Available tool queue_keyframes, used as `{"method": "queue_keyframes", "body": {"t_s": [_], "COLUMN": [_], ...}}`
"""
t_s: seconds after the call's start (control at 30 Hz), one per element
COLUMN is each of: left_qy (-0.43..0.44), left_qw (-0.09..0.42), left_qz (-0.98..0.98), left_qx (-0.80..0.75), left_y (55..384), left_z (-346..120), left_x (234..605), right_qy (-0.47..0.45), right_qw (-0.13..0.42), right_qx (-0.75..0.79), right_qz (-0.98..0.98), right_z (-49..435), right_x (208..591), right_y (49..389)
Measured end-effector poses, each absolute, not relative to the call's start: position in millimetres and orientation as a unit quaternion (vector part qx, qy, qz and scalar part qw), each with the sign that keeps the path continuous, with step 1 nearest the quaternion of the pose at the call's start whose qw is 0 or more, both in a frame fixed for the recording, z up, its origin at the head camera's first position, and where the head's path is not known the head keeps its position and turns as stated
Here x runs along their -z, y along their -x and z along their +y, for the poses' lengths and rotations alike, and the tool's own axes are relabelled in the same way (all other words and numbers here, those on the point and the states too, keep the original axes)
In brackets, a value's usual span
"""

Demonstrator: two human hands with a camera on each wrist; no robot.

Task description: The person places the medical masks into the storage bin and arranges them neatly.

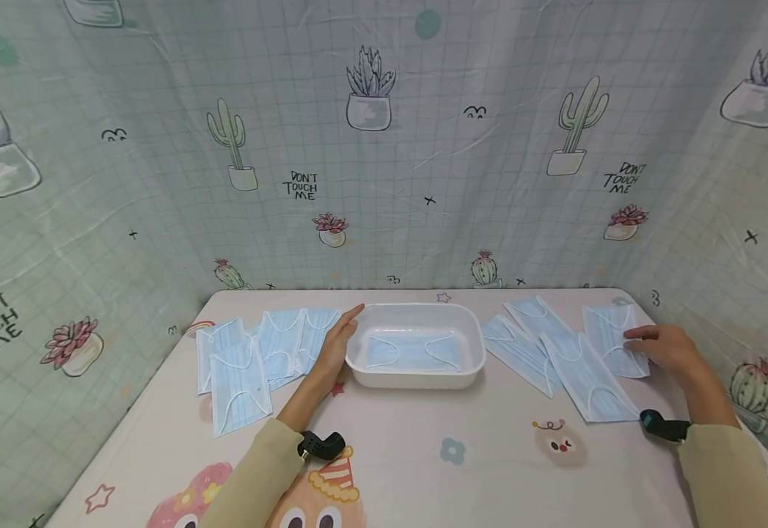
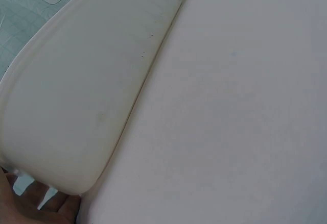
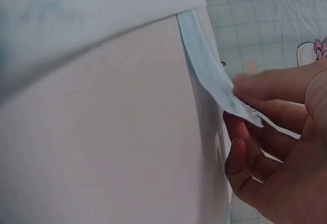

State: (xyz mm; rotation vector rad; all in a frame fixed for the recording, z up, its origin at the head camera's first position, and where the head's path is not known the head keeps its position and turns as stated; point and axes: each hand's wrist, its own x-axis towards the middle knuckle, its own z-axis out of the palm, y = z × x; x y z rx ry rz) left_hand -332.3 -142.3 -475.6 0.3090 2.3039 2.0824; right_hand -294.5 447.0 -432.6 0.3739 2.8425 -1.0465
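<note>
Left wrist view crops left hand (image 2: 25, 206), uncurled against tray (image 2: 87, 91); right hand (image 3: 291, 168) pinches mask (image 3: 214, 81).

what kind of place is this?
Probably a staged tabletop booth, though the wider room is out of view: cactus-print sheeting encloses three visible sides, the tabletop has cartoon prints, and face masks lie either side of a white tub.
</note>
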Motion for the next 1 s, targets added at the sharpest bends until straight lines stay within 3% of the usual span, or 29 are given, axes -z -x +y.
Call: {"method": "queue_keyframes", "body": {"t_s": [0.23, 0.57, 1.0], "left_qy": [-0.094, -0.090, -0.096], "left_qw": [0.012, 0.016, 0.011], "left_qz": [0.742, 0.741, 0.741], "left_qx": [-0.663, -0.665, -0.665], "left_y": [333.4, 333.9, 332.1], "left_z": [-141.1, -140.6, -142.0], "left_x": [475.7, 475.7, 475.6], "right_qy": [-0.134, -0.110, -0.105], "right_qw": [0.006, 0.015, -0.023], "right_qx": [0.358, 0.376, 0.379], "right_qz": [0.924, 0.920, 0.919], "right_z": [447.3, 445.8, 448.1], "right_x": [438.4, 437.3, 432.9], "right_y": [294.3, 292.5, 292.3]}}
